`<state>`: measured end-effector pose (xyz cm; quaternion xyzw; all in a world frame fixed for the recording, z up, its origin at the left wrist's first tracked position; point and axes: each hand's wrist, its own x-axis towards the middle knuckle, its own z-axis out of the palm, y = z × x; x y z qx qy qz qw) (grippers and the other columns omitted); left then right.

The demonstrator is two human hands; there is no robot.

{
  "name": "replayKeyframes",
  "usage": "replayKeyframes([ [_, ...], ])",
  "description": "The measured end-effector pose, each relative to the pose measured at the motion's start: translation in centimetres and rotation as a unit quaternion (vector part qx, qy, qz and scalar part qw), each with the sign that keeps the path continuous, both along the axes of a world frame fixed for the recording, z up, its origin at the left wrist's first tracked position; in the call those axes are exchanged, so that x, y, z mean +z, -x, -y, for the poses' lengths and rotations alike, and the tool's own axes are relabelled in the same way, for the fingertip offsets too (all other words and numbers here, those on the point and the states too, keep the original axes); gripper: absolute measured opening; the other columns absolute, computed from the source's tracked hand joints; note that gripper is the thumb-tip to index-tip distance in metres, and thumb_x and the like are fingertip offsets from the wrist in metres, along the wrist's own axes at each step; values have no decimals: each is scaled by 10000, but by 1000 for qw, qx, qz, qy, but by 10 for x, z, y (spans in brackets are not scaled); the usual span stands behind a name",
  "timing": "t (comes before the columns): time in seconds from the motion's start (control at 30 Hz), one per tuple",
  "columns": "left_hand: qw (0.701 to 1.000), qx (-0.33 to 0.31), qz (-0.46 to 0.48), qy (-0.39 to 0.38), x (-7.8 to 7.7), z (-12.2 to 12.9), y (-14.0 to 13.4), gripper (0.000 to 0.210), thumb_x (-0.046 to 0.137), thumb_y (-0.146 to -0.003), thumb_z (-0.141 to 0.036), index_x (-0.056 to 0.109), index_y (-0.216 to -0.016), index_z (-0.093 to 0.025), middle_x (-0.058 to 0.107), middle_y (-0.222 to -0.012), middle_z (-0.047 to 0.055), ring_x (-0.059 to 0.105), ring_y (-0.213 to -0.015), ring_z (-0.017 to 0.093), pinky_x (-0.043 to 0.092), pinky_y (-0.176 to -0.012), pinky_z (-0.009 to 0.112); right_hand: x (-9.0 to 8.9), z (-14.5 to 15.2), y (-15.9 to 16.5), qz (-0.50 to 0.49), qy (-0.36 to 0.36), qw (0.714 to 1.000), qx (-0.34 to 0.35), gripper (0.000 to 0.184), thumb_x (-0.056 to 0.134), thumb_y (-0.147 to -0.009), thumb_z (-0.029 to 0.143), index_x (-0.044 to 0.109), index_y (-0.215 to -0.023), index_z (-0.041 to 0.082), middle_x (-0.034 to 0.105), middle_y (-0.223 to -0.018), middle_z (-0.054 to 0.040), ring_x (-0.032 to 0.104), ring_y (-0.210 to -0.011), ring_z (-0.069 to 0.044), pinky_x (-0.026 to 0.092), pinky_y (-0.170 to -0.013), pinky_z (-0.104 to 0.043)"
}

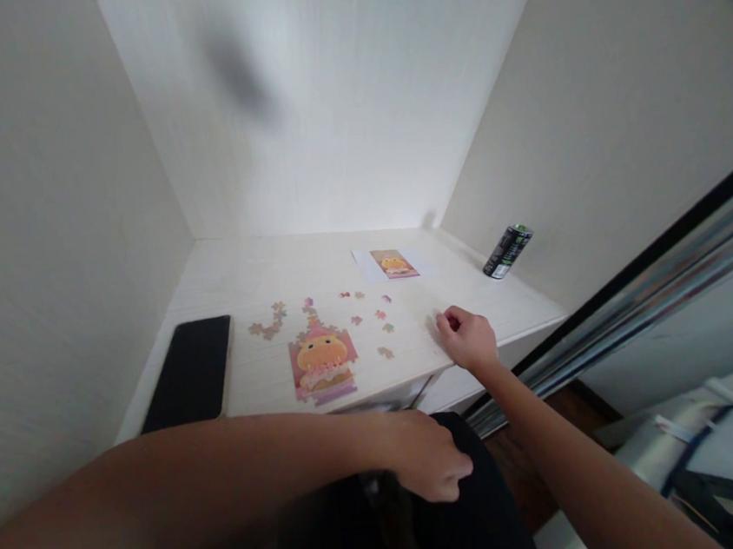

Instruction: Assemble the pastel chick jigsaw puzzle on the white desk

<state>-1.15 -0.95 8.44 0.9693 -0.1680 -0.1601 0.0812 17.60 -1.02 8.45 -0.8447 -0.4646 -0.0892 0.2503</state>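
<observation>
the left forearm (230,468) lies nearest, its left hand (430,460) curled in over the lap (479,507); the right hand (468,338), near the front edge of the tabletop (261,268), also has curled fingers, and whether either holds anything i cannot tell. left of the right fingers lie loose puzzle pieces (385,353), then a partly joined puzzle (323,358): a light edge pinch should suit. beyond those fingers, a can (506,251) and picture card (395,263) sit clear.

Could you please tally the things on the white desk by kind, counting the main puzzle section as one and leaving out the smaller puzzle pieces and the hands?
Main puzzle section: 1
Sheet with a printed picture: 1
Dark-screened device: 1
Can: 1
Total: 4
</observation>
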Motion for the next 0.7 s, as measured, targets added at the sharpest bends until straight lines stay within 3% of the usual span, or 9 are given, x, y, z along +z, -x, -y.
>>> replayKeyframes([
  [0.17, 999, 16, 26, 27, -12, 2, 4, 425, 450, -833, -451, 613, -1110, -173, 685, -801, 96, 647, -739, 227, 280, -479, 329, 0, 1, -1, 2, 5, 1000, 5, 280, 517, -908, 394, 666, -761, 209, 644, -667, -36, 532, -603, -165, 265, -559, -279],
  [0.27, 997, 22, 50, 54, -19, 2, 4, 494, 499, -792, -489, 571, -1159, -167, 672, -774, 79, 621, -681, 219, 291, -457, 333, 3, -5, -2, 4, -1, 999, 33, 250, 552, -902, 394, 669, -792, 201, 671, -769, -49, 565, -640, -169, 343, -585, -280],
  [0.37, 998, 18, 15, 53, -22, 1, 4, 489, 505, -804, -479, 547, -1183, -173, 660, -781, 62, 618, -700, 212, 307, -458, 326, 15, -32, 5, -5, -27, 991, 133, 189, 581, -905, 353, 685, -924, 197, 697, -982, -68, 618, -738, -163, 457, -702, -287],
  [0.5, 998, 19, -52, 27, -22, -3, 1, 334, 432, -886, -345, 575, -1130, -168, 667, -839, 53, 638, -763, 193, 360, -465, 327, 38, -91, 28, 0, -26, 939, 344, 211, 633, -883, 261, 687, -1076, 195, 732, -1060, -72, 655, -953, -220, 490, -902, -370],
  [0.6, 997, 38, -67, -11, -24, -6, -1, 218, 499, -871, -282, 648, -989, -176, 694, -882, 36, 650, -779, 191, 421, -473, 354, 45, -130, 46, 14, 24, 921, 388, 284, 659, -866, 228, 686, -1147, 200, 737, -1129, -74, 651, -1050, -253, 478, -961, -417],
  [0.7, 989, 34, -125, -66, -30, -4, 0, 120, 595, -820, -193, 711, -835, -168, 721, -891, 39, 656, -746, 233, 515, -502, 416, 40, -149, 55, 5, 61, 911, 408, 271, 637, -858, 160, 715, -1113, 212, 760, -1068, -62, 672, -1013, -238, 494, -934, -402],
])
